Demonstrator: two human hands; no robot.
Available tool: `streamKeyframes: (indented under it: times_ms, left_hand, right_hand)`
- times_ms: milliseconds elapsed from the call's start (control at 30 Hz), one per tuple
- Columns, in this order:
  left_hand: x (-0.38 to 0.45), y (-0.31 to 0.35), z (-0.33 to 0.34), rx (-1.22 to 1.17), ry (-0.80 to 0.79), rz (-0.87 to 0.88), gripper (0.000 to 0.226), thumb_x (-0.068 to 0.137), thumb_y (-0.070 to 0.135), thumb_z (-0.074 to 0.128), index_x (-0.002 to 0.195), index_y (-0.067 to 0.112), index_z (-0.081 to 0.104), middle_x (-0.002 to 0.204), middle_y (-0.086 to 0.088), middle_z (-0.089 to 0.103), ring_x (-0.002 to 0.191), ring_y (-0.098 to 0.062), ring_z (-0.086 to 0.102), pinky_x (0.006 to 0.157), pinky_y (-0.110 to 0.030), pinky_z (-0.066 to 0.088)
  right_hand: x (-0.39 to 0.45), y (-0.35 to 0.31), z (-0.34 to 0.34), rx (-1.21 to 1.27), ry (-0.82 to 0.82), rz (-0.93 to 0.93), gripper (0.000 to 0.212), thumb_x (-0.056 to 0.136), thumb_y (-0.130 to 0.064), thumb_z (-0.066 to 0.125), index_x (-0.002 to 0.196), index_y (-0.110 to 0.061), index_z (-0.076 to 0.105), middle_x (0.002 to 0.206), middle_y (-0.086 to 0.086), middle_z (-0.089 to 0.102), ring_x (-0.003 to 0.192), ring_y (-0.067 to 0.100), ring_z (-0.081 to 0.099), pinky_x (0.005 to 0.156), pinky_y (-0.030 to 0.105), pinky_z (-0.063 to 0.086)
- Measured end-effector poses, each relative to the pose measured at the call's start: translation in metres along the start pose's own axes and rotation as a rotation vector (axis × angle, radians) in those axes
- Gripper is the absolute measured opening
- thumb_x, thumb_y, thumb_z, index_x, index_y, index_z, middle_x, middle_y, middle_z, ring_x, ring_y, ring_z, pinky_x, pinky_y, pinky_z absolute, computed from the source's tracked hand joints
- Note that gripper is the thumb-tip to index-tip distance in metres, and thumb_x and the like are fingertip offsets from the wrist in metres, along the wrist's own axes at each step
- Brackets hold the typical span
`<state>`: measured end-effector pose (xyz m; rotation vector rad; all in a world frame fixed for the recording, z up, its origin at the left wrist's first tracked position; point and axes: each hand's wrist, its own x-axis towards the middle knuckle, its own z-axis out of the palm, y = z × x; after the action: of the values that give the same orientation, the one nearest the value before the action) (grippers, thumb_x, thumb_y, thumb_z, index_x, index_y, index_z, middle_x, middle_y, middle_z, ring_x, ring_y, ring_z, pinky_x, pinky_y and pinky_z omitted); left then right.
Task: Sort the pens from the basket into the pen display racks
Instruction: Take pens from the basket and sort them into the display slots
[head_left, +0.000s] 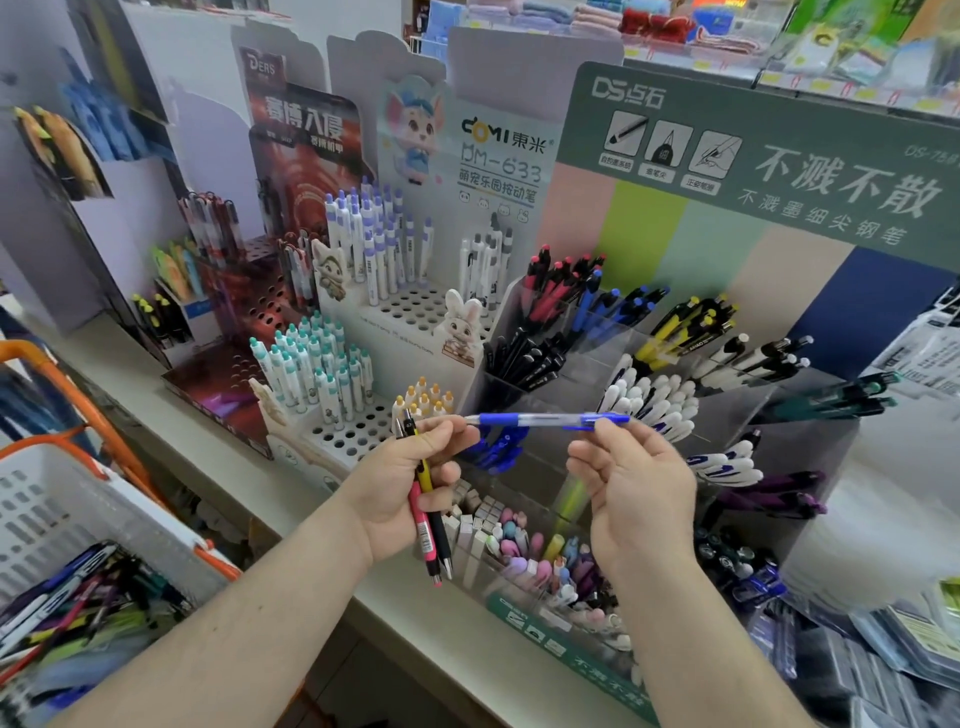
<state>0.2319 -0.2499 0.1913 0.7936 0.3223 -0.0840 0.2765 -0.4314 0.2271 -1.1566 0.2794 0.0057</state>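
A blue clear-barrelled pen (540, 420) lies level between my hands, in front of the clear compartment rack (587, 358). My right hand (636, 486) pinches its clip end. My left hand (410, 480) touches its tip with the fingertips and also grips a bunch of pens (428, 512), pink, yellow and black, pointing down. The white basket (67, 514) with orange handles stands at the lower left and holds several mixed pens (67, 613).
White peg-hole racks (363, 415) with teal, purple and yellow-capped pens stand behind my left hand. A dark red rack (234, 338) is further left. The green display card (779, 171) rises behind the clear rack. Packaged goods lie at the lower right.
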Motion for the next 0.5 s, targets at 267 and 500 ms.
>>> streamKeyframes:
  times_ms: [267, 500]
  left_hand:
    - [-0.001, 0.011, -0.014, -0.012, 0.111, 0.027, 0.017, 0.098, 0.016, 0.052, 0.087, 0.013, 0.066, 0.075, -0.002, 0.062, 0.046, -0.007, 0.047, 0.035, -0.015, 0.027]
    - [-0.010, 0.020, -0.017, -0.013, 0.104, 0.046, 0.015, 0.101, 0.018, 0.047, 0.092, 0.012, 0.058, 0.066, 0.002, 0.052, 0.046, -0.006, 0.038, 0.037, -0.015, 0.025]
  right_hand:
    - [0.014, 0.011, 0.026, -0.516, -0.085, -0.605, 0.011, 0.095, -0.011, 0.063, 0.094, -0.021, 0.067, 0.080, -0.004, 0.071, 0.074, 0.014, 0.072, 0.072, 0.033, 0.059]
    - [0.033, 0.039, 0.052, -0.959, -0.206, -0.736, 0.021, 0.094, -0.018, 0.063, 0.111, -0.013, 0.074, 0.096, -0.001, 0.074, 0.089, 0.014, 0.067, 0.083, 0.030, 0.055]
